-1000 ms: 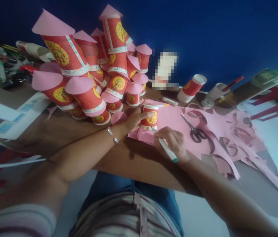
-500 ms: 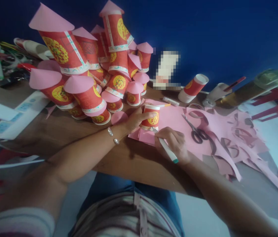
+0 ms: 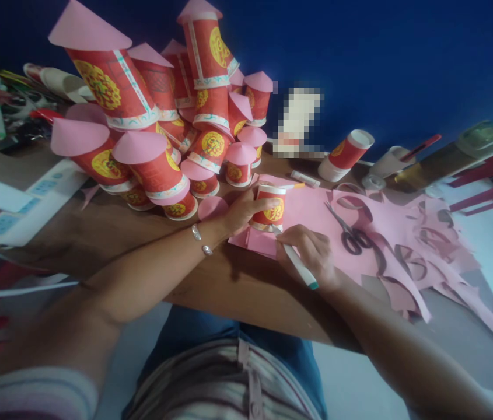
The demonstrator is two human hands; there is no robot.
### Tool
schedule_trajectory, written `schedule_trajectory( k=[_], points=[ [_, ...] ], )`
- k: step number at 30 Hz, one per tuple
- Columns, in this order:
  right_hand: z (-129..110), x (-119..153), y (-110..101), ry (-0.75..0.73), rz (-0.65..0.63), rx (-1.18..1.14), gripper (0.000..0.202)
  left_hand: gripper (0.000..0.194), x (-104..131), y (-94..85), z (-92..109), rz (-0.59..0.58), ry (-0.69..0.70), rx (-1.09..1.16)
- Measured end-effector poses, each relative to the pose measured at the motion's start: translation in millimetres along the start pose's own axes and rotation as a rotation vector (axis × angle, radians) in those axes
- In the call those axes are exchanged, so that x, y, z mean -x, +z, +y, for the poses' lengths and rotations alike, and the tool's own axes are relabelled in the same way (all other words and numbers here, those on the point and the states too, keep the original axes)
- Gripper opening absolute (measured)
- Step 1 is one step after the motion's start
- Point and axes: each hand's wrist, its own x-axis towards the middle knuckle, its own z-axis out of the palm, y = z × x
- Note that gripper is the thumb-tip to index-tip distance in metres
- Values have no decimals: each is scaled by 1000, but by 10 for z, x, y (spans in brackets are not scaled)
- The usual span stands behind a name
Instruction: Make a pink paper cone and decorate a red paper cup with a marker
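Note:
My left hand point(image 3: 246, 208) is closed around a red paper cup point(image 3: 269, 202) with a yellow round emblem and white bands at both ends. Between the fingers of my right hand point(image 3: 308, 252) is a white marker pen point(image 3: 299, 267) with a green end. Its tip meets the white band at the cup's lower edge, where small marks show. Folded pink paper point(image 3: 260, 240) lies just below the cup. To the right, dark-handled scissors point(image 3: 353, 238) rest on a pink paper sheet point(image 3: 305, 211).
Several red cups with pink cone tops point(image 3: 139, 150) are stacked at the left. Pink paper offcuts point(image 3: 421, 251) spread over the right side. Behind them stand a stack of cups point(image 3: 346, 156) and a bottle point(image 3: 451, 154). A power strip point(image 3: 36, 204) lies at the left.
The view has shifted very slightly. My hands, the cup and the marker pen keep nearly the same position against each other.

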Motion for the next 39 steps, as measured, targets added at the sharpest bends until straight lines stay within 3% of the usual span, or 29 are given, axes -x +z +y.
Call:
schedule_trajectory(
  k=[17,30,39],
  points=[
    [-14,-13,-3,4,-8,65,19,41,-1,3,8,-35,42,-13],
    [-42,-14,-3,0,-19,56,17,42,-5,10,1,7,76,-22],
    [-45,-43,-36,-4,21,33,22,47,-8,-25,-20,10,27,-32]
  ],
)
